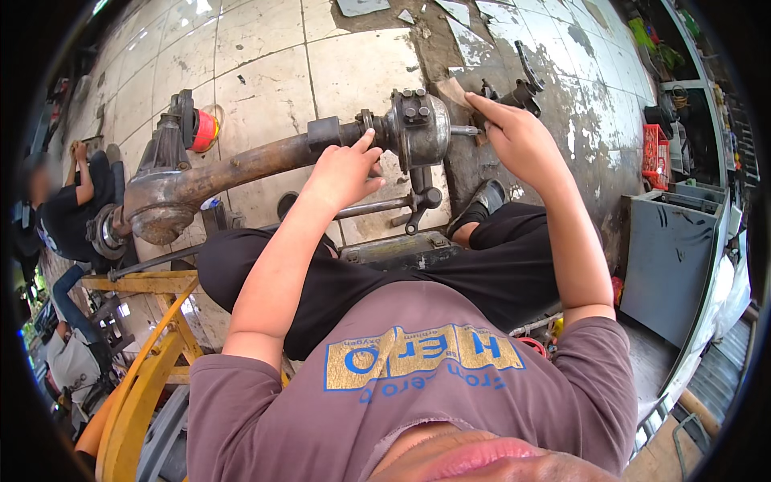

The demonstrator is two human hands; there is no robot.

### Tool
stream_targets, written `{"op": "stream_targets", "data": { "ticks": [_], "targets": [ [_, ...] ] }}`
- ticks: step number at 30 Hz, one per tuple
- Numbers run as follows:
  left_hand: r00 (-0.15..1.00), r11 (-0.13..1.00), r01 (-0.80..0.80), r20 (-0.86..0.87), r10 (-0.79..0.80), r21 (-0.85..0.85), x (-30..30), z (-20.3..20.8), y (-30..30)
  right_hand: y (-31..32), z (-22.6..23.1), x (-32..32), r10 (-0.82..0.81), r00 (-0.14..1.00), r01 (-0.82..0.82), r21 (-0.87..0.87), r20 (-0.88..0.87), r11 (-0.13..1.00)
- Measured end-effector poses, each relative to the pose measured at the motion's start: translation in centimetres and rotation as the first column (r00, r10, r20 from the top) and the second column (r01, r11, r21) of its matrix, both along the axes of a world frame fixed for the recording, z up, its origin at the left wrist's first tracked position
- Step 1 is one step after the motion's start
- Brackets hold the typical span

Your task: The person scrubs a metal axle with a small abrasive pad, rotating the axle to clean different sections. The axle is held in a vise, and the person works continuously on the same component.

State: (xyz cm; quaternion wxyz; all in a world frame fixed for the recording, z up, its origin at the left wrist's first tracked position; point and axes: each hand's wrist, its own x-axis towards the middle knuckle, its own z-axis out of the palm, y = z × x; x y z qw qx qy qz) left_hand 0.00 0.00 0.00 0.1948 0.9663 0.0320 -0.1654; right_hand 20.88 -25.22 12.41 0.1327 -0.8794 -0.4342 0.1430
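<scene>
A long rusty vehicle axle (pixel 249 171) lies across in front of me. Its right end carries a round steel knuckle housing (pixel 434 128) with bolts on top and a bright shaft stub (pixel 464 130) sticking out. My left hand (pixel 345 170) rests by the axle just left of the housing, its index finger stretched onto the metal and the other fingers loosely bent, with nothing in it. Beside the stub, my right hand (pixel 518 140) grips a thin brown sheet (pixel 454 92), perhaps sandpaper, with straight fingers. Part of the sheet is hidden behind the fingers.
A bulky differential housing (pixel 161 205) forms the axle's left part, near a red-yellow roll (pixel 206 130). A yellow metal frame (pixel 152 361) stands at lower left. Another person (pixel 72 201) sits far left. Dark metal parts (pixel 524 95) lie beyond my right hand; a grey cabinet (pixel 671 257) stands right.
</scene>
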Motion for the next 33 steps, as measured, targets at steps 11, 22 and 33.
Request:
{"op": "stream_targets", "data": {
  "ticks": [11, 22, 33],
  "targets": [
    [0.999, 0.993, -0.002, 0.041, -0.003, 0.115, -0.7, -0.2, -2.2, 1.2, -0.6, -1.6, -0.021, 0.974, 0.008, 0.062, 0.223, 0.998],
    [0.997, 0.997, 0.056, 0.045, -0.059, 0.054, 0.2, 1.7, 0.8, 5.4, -5.4, 0.6, 0.112, 0.994, -0.112, 0.008, -0.013, 0.994],
    [0.987, 0.975, -0.079, 0.15, 0.047, 0.21, 2.1, -2.5, -0.1, 2.8, -9.6, -0.6, 0.219, 0.97, -0.231, 0.118, 0.101, 0.966]
  ]
}}
